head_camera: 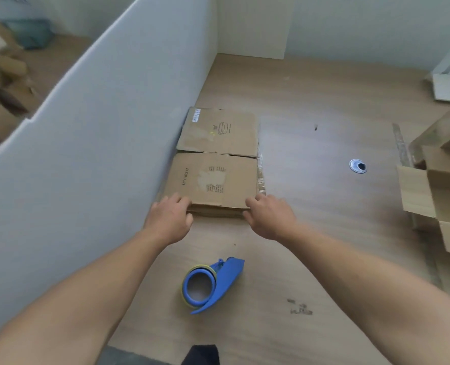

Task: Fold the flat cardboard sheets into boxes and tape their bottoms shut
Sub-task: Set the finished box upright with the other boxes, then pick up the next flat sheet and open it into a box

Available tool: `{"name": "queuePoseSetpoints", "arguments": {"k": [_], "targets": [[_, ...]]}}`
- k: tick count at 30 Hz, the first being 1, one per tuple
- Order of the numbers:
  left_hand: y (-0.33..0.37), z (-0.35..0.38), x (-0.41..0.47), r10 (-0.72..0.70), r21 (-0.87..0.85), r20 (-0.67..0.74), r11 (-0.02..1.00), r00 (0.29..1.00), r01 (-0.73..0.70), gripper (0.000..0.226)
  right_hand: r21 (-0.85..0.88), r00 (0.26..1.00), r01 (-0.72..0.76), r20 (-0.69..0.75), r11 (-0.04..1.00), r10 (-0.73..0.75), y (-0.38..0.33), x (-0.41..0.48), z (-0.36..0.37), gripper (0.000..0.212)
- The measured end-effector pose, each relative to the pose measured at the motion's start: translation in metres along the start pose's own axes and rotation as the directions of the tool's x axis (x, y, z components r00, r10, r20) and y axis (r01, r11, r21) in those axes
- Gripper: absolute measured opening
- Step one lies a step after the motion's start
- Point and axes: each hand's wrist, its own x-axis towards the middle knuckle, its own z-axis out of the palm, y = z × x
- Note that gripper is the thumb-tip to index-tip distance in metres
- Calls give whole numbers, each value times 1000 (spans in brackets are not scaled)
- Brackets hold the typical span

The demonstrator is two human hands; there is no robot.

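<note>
The left hand and right hand grip the near edge of the top cardboard sheet, still flat on its stack on the tabletop. Its folding and taping are all ahead (tape dispenser idle nearby). One open box stands at the right.

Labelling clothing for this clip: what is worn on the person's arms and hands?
Nothing shows. The left hand and right hand have no gloves, both forearms are sleeveless to the frame edge, and no watch, ring or band is visible.

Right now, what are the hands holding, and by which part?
The stack of flat brown cardboard sheets, by its near edge: left hand pinches the near-left corner, right hand the near-right corner.
</note>
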Motion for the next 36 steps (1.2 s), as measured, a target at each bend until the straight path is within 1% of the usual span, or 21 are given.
{"name": "queuePoseSetpoints", "arguments": {"k": [2, 4, 8, 10, 12, 13, 14, 16, 17, 20, 22, 23, 24, 25, 27, 28, 29, 30, 33, 34, 36], "targets": [[-3, 6, 10, 15, -7, 2, 1000, 1000, -15, 42, 29, 1000, -5, 13, 1000, 5, -2, 8, 7, 32], [-5, 12, 20, 23, -47, 19, 999, 1000, -22, 45, 71, 998, -27, 64, 997, 22, -5, 14, 16, 32], [-3, 26, 40, 48, -136, 34, 990, 998, -43, 57, 216, 973, -121, 219, 969, 73, -14, 15, 43, 35], [0, 31, 50, 30, -154, 76, 988, 997, -18, 64, 312, 960, -195, 257, 930, 115, -17, 14, 53, 40], [4, 39, 56, 30, -128, 96, 992, 995, -17, 68, 438, 948, -273, 272, 857, 164, -20, 13, 58, 47], [5, 43, 57, 36, -103, 74, 994, 997, -28, 67, 515, 937, -327, 283, 792, 203, -22, 12, 59, 49], [7, 48, 56, 48, -72, 31, 996, 998, -45, 63, 592, 918, -391, 304, 704, 254, -22, 12, 61, 48], [8, 56, 56, 100, 16, -57, 995, 993, -99, 58, 717, 859, -506, 371, 479, 352, -22, 13, 65, 43], [8, 57, 56, 126, 63, -67, 991, 990, -122, 57, 755, 827, -545, 413, 365, 380, -23, 14, 67, 40], [8, 56, 55, 232, 137, -110, 967, 967, -216, 55, 813, 762, -581, 530, 32, 372, -28, 15, 65, 34], [12, 51, 51, 311, 131, -201, 948, 929, -289, 51, 804, 736, -561, 593, -196, 327, -33, 13, 60, 36], [16, 49, 48, 346, 132, -263, 938, 900, -322, 48, 794, 730, -535, 607, -291, 315, -34, 11, 58, 39], [22, 46, 43, 378, 133, -308, 926, 873, -354, 44, 790, 733, -491, 602, -367, 317, -35, 9, 55, 38], [28, 43, 37, 409, 132, -337, 912, 848, -388, 42, 797, 745, -426, 578, -428, 334, -35, 6, 53, 33], [39, 38, 26, 450, 122, -370, 891, 813, -438, 44, 807, 782, -261, 499, -530, 373, -31, 0, 46, 19], [43, 38, 21, 460, 118, -381, 885, 802, -451, 46, 802, 800, -195, 463, -565, 381, -28, -3, 41, 17], [46, 38, 19, 462, 116, -394, 882, 794, -456, 46, 807, 813, -159, 434, -569, 389, -25, -6, 36, 17], [48, 38, 17, 461, 106, -396, 882, 794, -459, 45, 825, 816, -150, 414, -545, 403, -23, -7, 30, 18], [59, 36, 12, 473, 53, -387, 868, 791, -493, 29, 888, 789, -134, 364, -440, 495, -14, -11, 15, 17], [63, 33, 9, 476, 43, -370, 867, 798, -497, 28, 906, 786, -118, 335, -407, 519, -9, -14, 10, 18], [72, 27, 4, 435, -7, -318, 887, 842, -461, 40, 938, 793, -99, 276, -331, 543, 4, -26, 1, 22]]}}
